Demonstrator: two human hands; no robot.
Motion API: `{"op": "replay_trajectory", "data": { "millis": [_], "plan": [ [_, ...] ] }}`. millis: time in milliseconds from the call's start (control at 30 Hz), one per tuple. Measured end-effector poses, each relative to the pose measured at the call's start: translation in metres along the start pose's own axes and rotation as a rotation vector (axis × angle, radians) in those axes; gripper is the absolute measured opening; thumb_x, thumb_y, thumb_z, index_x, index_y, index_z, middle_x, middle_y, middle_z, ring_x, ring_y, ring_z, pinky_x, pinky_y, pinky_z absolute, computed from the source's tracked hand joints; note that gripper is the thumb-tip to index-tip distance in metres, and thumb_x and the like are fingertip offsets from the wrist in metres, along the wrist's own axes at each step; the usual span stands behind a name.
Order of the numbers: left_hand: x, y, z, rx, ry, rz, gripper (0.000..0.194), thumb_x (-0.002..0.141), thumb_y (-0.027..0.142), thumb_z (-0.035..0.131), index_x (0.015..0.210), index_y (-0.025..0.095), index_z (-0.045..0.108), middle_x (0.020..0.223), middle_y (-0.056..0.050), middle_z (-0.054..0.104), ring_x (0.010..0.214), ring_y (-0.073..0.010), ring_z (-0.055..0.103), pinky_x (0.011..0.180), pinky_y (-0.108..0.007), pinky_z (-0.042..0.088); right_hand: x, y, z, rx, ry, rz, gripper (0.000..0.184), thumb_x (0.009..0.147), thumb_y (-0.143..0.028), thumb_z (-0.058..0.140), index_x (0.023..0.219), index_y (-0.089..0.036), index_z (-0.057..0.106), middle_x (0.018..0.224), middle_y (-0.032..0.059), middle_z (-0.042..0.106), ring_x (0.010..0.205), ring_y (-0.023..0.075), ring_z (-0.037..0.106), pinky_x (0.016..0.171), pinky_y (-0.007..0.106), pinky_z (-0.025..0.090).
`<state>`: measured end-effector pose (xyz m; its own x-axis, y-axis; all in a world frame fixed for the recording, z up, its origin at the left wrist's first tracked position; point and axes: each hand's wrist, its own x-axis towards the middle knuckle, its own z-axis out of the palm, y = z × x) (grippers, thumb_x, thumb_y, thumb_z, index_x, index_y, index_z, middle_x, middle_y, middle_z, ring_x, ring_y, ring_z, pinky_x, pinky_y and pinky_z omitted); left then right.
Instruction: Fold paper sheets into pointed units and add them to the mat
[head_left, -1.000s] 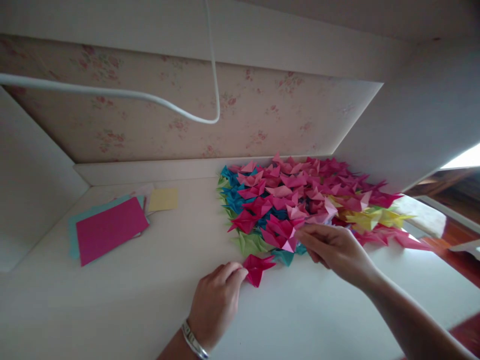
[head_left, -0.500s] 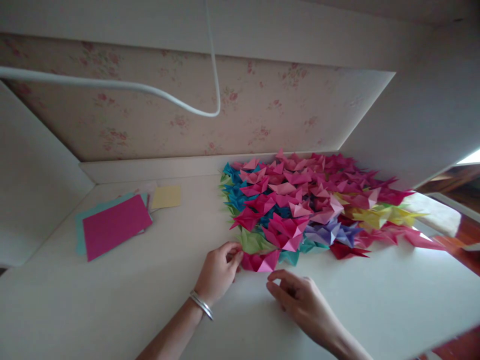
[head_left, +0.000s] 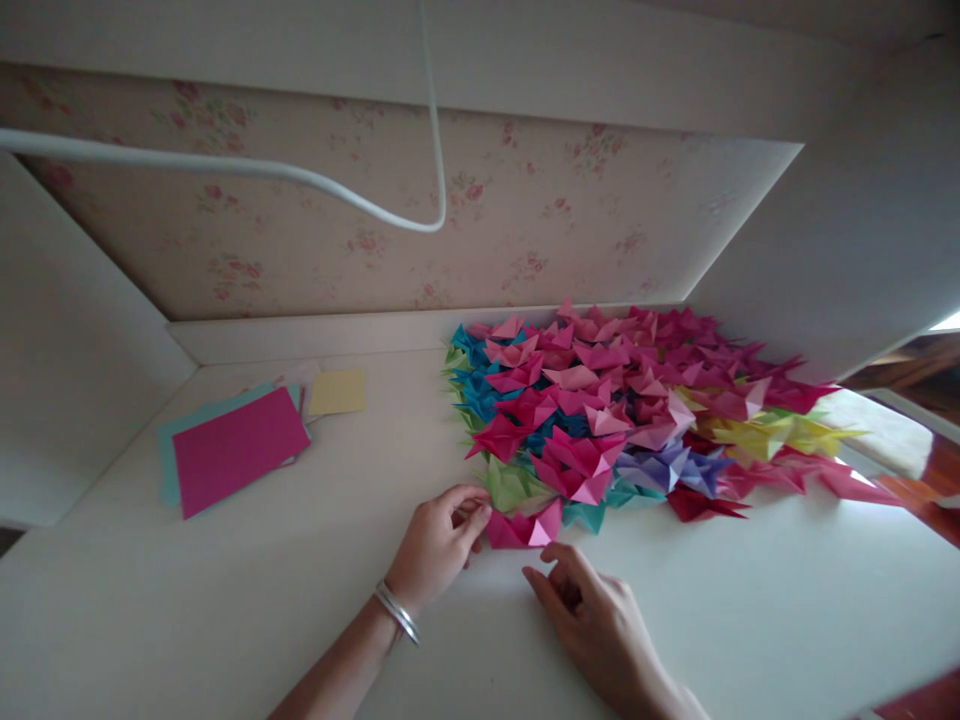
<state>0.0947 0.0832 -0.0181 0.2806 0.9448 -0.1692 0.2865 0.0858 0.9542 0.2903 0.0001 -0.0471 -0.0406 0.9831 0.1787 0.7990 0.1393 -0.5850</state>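
Note:
Folded paper boats (head_left: 577,375) in many colours lie in a dense pile at the back right of the white desk. At the pile's front left corner sits a bright pink paper boat (head_left: 523,527), with a light green paper boat (head_left: 517,487) just behind it. My left hand (head_left: 439,545), wearing a silver bangle (head_left: 398,612), pinches the pink boat's left tip; the fingertips are partly hidden. My right hand (head_left: 589,610) is just in front of the pink boat, apart from it, its thumb and index finger spread and holding nothing.
Flat magenta paper (head_left: 240,450) lies over light teal sheets (head_left: 169,465) on the left, beside a small yellow paper square (head_left: 337,392). A white cable (head_left: 300,175) hangs before the flowered back wall. White side panels bound the desk (head_left: 247,610).
My right hand has shifted slightly, and its thumb and index finger have spread wider apart. The left hand stays at the pink boat's tip. The view has moved a little.

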Motion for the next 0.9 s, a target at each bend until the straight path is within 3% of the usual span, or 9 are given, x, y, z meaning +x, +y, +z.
{"op": "replay_trajectory", "data": {
  "millis": [200,567,700,900],
  "plan": [
    [-0.0031,-0.0014,-0.0007,0.021,0.001,0.007,0.033,0.088,0.04,0.061,0.11,0.016,0.068,0.073,-0.004,0.071,0.048,-0.0135,0.059,0.041,-0.021,0.043,-0.0005,-0.0005,0.0002,-0.04,0.018,-0.007,0.016,0.095,-0.037,0.054,0.087,-0.024,0.058,0.051,-0.0054,0.061,0.04,0.014,0.056,0.043,0.022,0.04],
    [-0.0005,-0.0066,-0.0017,0.017,-0.037,-0.011,0.031,0.09,0.039,0.056,0.107,0.016,0.067,0.08,-0.005,0.073,0.047,-0.0123,0.059,0.038,-0.02,0.041,0.0019,0.0024,0.0038,0.026,0.036,0.043,0.017,0.095,-0.039,0.053,0.097,-0.023,0.056,0.053,-0.0055,0.061,0.04,0.0145,0.055,0.044,0.022,0.041],
    [-0.0014,-0.0048,-0.0005,0.017,-0.037,0.004,0.033,0.091,0.041,0.055,0.109,0.016,0.066,0.087,-0.006,0.074,0.052,-0.0139,0.063,0.039,-0.02,0.043,0.0021,0.0025,0.0039,0.024,0.019,0.078,0.014,0.093,-0.038,0.054,0.091,-0.024,0.053,0.053,-0.006,0.059,0.04,0.0143,0.053,0.043,0.022,0.038],
    [-0.0025,-0.005,-0.0021,0.062,-0.044,0.066,0.041,0.084,0.032,0.066,0.123,0.018,0.065,0.098,-0.008,0.077,0.064,-0.0167,0.069,0.055,-0.024,0.054,0.001,0.0009,0.0045,0.044,0.037,0.116,0.014,0.091,-0.038,0.056,0.089,-0.026,0.049,0.053,-0.0065,0.058,0.04,0.0152,0.053,0.043,0.023,0.037]
  ]
}}
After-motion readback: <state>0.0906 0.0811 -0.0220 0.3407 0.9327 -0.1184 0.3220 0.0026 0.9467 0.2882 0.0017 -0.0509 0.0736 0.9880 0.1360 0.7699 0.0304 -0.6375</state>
